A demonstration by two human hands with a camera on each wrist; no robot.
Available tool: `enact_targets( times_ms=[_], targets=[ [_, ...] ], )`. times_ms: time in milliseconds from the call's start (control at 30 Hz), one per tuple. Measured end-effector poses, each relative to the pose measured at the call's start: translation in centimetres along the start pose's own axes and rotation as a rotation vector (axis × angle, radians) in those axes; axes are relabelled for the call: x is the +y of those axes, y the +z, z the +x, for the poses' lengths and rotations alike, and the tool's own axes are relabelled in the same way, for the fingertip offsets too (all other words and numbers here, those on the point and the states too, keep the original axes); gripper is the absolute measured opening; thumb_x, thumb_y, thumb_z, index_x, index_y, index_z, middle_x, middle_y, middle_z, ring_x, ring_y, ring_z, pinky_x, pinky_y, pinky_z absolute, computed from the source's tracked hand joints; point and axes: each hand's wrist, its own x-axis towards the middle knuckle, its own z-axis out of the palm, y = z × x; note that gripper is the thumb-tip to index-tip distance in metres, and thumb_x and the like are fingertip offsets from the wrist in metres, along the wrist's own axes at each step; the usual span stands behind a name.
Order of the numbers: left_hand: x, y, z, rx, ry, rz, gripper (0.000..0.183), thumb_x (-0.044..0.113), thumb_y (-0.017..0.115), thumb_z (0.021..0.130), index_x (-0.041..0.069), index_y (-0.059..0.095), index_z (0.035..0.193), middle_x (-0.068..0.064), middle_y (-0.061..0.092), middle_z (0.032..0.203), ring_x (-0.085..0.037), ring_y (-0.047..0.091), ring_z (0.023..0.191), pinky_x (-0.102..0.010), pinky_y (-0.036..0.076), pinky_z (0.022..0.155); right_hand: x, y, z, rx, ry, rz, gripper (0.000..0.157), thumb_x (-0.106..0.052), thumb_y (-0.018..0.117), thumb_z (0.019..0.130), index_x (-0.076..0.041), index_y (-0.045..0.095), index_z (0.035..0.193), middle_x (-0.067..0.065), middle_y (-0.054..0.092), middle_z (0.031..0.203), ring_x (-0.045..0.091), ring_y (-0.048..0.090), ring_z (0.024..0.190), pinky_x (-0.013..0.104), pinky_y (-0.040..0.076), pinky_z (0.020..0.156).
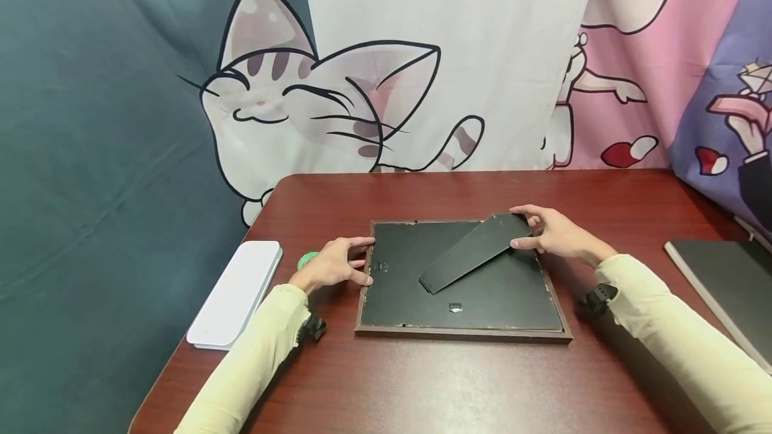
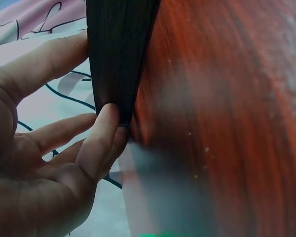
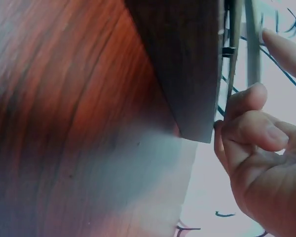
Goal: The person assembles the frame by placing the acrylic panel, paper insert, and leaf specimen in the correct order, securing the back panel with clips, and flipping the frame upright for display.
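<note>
A dark picture frame [image 1: 464,335] lies face down on the table, its black backing board [image 1: 392,300] facing up. A black easel stand [image 1: 467,256] runs diagonally over the board. My left hand [image 1: 332,263] holds the frame's left side; in the left wrist view its fingers [image 2: 101,136] touch the dark side rail [image 2: 121,54]. At the far right corner my right hand [image 1: 561,233] grips the board's edge, its thumb by the wide end of the stand. The right wrist view shows curled fingers [image 3: 251,123] at the thin board edge, beside the frame's side rail [image 3: 187,69].
To the left lies a white flat case [image 1: 235,293], with a small green round object [image 1: 306,259] partly hidden behind my left hand. A dark flat book-like item [image 1: 736,286] sits at the right. Printed curtains [image 1: 512,72] hang behind the reddish-brown table [image 1: 470,387].
</note>
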Motion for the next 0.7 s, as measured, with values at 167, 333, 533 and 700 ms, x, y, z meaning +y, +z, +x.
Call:
enact_targets(
  times_ms=[167, 333, 533, 700],
  targets=[
    [-0.1, 0.1, 0.2, 0.007, -0.002, 0.018, 0.089, 0.003, 0.086, 0.074, 0.012, 0.044, 0.152, -0.019, 0.041, 0.158, -0.035, 0.058, 0.132, -0.037, 0.054, 0.1, 0.0, 0.1, 0.3, 0.0, -0.044, -0.144, 0.076, -0.019, 0.084, 0.081, 0.007, 0.048, 0.143, -0.001, 0.036, 0.072, 0.003, 0.037, 0.056, 0.025, 0.033, 0.063],
    [0.3, 0.1, 0.2, 0.015, -0.001, 0.05, 0.089, 0.004, 0.087, 0.074, 0.013, 0.044, 0.152, -0.019, 0.042, 0.157, -0.033, 0.061, 0.129, -0.035, 0.055, 0.098, 0.1, 0.3, 0.6, 0.034, -0.044, -0.228, 0.08, -0.023, 0.087, 0.078, 0.009, 0.05, 0.141, 0.007, 0.042, 0.08, 0.011, 0.042, 0.068, 0.025, 0.032, 0.068],
    [0.8, 0.5, -0.1, 0.025, 0.024, 0.184, 0.074, 0.005, 0.083, 0.077, 0.011, 0.053, 0.145, -0.02, 0.049, 0.151, -0.031, 0.069, 0.118, -0.035, 0.057, 0.095, 1.1, 0.3, 0.0, 0.018, -0.077, -0.214, 0.085, -0.024, 0.087, 0.078, 0.01, 0.045, 0.144, 0.019, 0.041, 0.118, 0.016, 0.045, 0.087, 0.02, 0.035, 0.073],
    [1.9, 1.5, -1.1, 0.12, 0.105, 0.529, 0.059, 0.016, 0.082, 0.081, 0.008, 0.061, 0.135, -0.016, 0.057, 0.141, -0.033, 0.061, 0.124, -0.046, 0.05, 0.104, 2.1, -1.2, -0.6, -0.133, -0.096, -0.112, 0.101, -0.021, 0.088, 0.076, 0.003, 0.03, 0.155, 0.021, 0.03, 0.14, 0.009, 0.053, 0.084, 0.021, 0.043, 0.075]
  ],
)
